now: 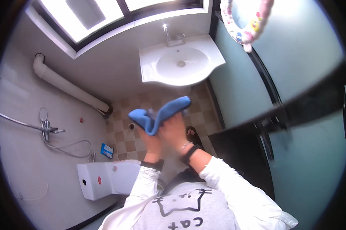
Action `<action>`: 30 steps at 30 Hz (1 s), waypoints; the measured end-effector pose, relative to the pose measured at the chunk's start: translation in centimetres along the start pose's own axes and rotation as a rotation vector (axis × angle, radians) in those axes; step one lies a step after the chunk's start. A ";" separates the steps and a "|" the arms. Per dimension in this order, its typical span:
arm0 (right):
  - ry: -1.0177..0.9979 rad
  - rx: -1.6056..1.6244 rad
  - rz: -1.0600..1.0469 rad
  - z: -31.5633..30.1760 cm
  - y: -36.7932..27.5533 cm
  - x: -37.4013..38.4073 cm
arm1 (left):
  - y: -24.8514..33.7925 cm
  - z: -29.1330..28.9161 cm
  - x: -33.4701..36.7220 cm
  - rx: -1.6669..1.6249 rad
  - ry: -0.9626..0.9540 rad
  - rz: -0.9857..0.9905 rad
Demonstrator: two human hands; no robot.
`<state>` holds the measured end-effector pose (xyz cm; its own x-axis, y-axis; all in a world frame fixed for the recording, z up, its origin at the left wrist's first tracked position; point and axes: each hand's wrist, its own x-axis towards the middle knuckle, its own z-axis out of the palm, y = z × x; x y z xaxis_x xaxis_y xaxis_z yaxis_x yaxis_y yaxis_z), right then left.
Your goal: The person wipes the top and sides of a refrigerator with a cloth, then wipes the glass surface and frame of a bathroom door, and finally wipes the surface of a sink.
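Note:
A blue cloth (172, 109) is held up in front of me, folded into a V shape, over the tiled floor. My left hand (149, 142) is closed on the cloth's lower left part. My right hand (174, 132) grips it from the right, close beside the left hand. The cloth hides most of the fingertips. Both hands are slightly blurred. Dark bands circle both wrists, below the white sleeves.
A white washbasin (150, 69) with a chrome faucet (167, 33) stands ahead. To my left are a white toilet (123, 178), a blue packet (107, 150), a shower mixer (46, 130) and a white pipe (71, 85). Frosted glass doors (238, 88) line the right.

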<state>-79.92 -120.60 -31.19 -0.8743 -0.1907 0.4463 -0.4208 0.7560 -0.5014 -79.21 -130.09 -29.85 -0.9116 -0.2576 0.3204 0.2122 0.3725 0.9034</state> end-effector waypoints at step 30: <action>-0.551 -0.197 0.429 22.0 14.5 23.0 | -25.8 6.4 33.3 0.804 -0.889 0.277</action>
<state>-111.46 -127.86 -44.50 -0.9693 -0.1005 -0.2242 -0.0072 0.9238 -0.3829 -117.31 -142.63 -44.29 -0.8596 0.4975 -0.1162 0.4464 0.8420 0.3029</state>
